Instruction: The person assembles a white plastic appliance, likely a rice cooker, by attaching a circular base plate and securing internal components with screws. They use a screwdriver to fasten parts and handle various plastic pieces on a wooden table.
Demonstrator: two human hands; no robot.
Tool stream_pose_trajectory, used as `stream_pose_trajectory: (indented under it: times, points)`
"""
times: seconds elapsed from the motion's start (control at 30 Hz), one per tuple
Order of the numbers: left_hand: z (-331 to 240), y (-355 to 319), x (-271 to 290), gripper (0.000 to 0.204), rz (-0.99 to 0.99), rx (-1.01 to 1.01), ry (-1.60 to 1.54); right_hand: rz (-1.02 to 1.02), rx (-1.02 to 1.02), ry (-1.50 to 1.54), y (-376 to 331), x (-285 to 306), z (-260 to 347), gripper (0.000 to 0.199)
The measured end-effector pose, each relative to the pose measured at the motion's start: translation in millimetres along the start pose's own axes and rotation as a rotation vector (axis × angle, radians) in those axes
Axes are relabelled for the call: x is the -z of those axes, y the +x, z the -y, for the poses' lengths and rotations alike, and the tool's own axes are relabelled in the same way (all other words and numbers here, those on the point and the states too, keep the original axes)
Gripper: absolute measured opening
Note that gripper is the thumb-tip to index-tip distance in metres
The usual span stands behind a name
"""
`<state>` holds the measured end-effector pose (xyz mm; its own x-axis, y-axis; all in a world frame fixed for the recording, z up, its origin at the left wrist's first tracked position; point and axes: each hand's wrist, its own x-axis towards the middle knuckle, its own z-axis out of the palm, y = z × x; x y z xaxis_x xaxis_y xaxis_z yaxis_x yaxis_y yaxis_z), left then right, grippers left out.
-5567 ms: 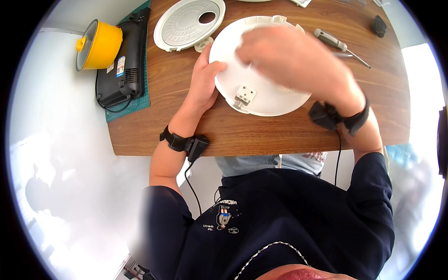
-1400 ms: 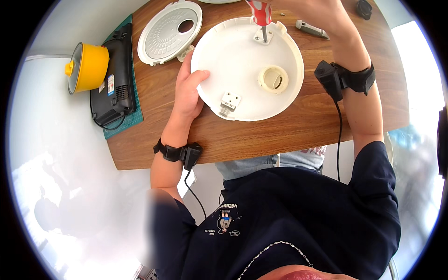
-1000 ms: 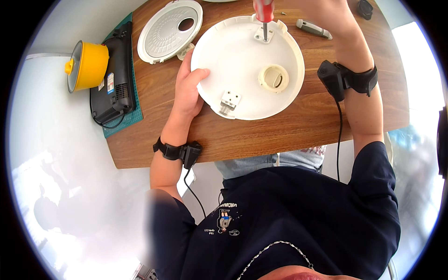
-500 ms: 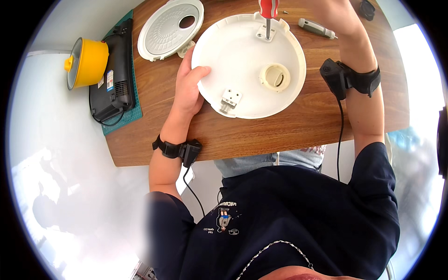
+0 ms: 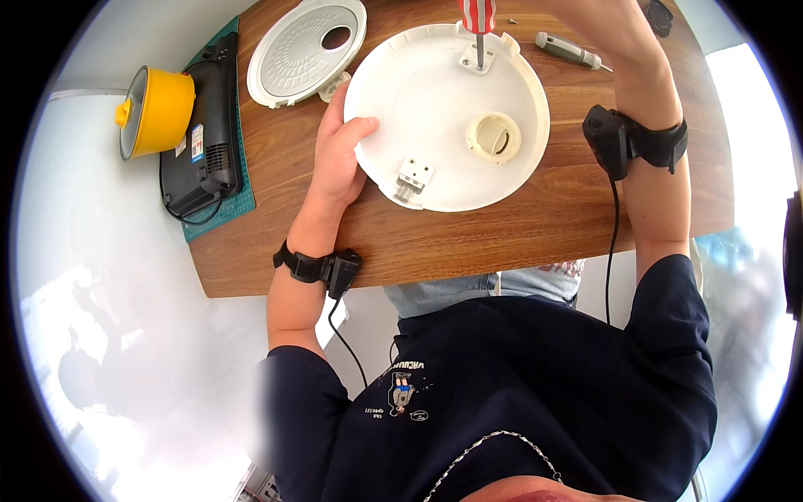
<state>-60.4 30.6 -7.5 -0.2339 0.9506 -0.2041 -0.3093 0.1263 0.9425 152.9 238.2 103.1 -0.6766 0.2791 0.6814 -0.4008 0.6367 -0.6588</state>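
My left hand (image 5: 339, 151) is closed on the left rim of a round white plastic cover (image 5: 427, 100), its thumb over the edge and its fingers hidden underneath. The cover lies with its hollow side up. A screwdriver (image 5: 478, 18) with a red and white handle stands nearly upright, its tip at the small white bracket (image 5: 468, 62) near the cover's far rim. My right hand (image 5: 577, 12) is mostly cut off by the top edge. It appears to hold the screwdriver's handle, though the fingers are out of sight. A round cream fitting (image 5: 492, 138) sits inside the cover.
A second white lid (image 5: 293, 63) with a round hole lies far left. A grey screwdriver (image 5: 569, 50) and a small screw (image 5: 513, 21) are to the right. On the left, a green mat (image 5: 238, 180) bears a black appliance (image 5: 201, 171) beside a yellow pot (image 5: 167, 109).
The stripes on the screwdriver's handle show a different side, so it has turned. My right forearm has shifted slightly to the right. My left hand and the cover stay nearly in place.
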Motion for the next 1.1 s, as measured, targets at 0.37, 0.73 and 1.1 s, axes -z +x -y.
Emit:
stream_pose_trajectory:
  times: [0.37, 0.73, 1.1]
  points:
    - [-0.4, -0.1, -0.2, 0.067, -0.014, 0.010, -0.003, 0.045, -0.115, 0.051, 0.0, -1.7, 13.3, 0.047]
    - [-1.5, -1.3, -1.7, 0.068, -0.021, 0.018, -0.007, -0.097, -0.082, 0.415, -3.1, 3.2, 0.3, 0.041]
    - [-0.5, 0.8, 0.9, 0.070, -0.004, 0.017, -0.013, -0.507, -0.117, 0.305, -5.7, 23.1, -5.3, 0.037]
